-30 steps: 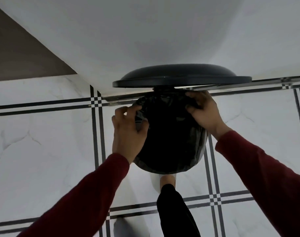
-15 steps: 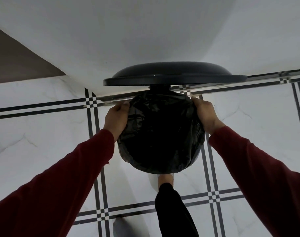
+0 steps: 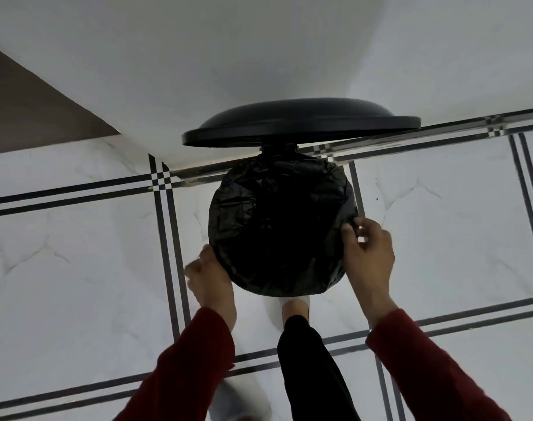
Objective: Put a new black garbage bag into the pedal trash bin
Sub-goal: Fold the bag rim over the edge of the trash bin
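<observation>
The black garbage bag [image 3: 277, 226] lines the round pedal bin and is folded over its whole rim, hiding the bin body. The bin's black lid [image 3: 301, 124] stands raised behind it, against the white wall. My left hand [image 3: 209, 279] is closed on the bag's folded edge at the near left of the rim. My right hand [image 3: 370, 259] pinches the bag's edge at the right side of the rim with thumb and fingertips. My foot [image 3: 294, 308], on a leg in a black trouser, rests at the bin's front, where the pedal is hidden.
White marble floor tiles with black double stripes [image 3: 165, 238] surround the bin. A white wall [image 3: 259, 56] rises just behind it, with a brown surface [image 3: 22, 117] at the far left. My other foot [image 3: 240, 402] shows blurred at the bottom edge.
Both hands slid from the far sides of the rim toward the near side, drawing the bag's edge down around it. The bag now covers the full rim.
</observation>
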Available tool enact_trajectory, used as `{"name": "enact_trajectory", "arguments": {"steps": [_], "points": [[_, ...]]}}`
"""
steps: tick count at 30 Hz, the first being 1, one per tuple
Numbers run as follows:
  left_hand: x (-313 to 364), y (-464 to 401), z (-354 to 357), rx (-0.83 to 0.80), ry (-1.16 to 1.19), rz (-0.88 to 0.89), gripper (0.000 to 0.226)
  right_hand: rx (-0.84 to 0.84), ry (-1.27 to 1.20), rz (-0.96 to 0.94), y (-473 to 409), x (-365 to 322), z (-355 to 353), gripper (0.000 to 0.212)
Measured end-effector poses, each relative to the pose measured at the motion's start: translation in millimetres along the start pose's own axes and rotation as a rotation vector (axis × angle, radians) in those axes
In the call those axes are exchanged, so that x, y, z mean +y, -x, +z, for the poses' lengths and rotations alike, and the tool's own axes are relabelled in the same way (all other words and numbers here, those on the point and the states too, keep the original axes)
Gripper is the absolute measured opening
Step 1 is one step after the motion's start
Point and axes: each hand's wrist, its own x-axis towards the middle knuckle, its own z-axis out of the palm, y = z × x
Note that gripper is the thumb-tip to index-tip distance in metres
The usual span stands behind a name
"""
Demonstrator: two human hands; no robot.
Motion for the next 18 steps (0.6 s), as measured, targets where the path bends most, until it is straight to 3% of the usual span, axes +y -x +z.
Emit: {"name": "enact_trajectory", "arguments": {"steps": [2,5,7,11,14,18], "points": [[-8,9,-3,-0.122,0.113,-0.185,0.031,-0.04,-0.209,0.181,2,10,4,0.016],[-14,10,-7,-0.243,0.207,-0.23,0.029,-0.167,-0.575,0.428,-4,17,4,0.013],[-17,9,-9,-0.263,0.248,-0.254,0.03,-0.283,-0.719,0.509,-8,25,0,0.024],[-23,9,-12,-0.332,0.319,-0.294,0.033,-0.493,-0.77,0.585,-11,37,-9,0.03],[-28,9,-18,-0.368,0.332,-0.318,0.034,-0.531,-0.749,0.61,-13,40,-16,0.032],[-39,11,-28,-0.432,0.331,-0.391,0.043,-0.622,-0.786,0.612,-16,40,-31,0.018]]}}
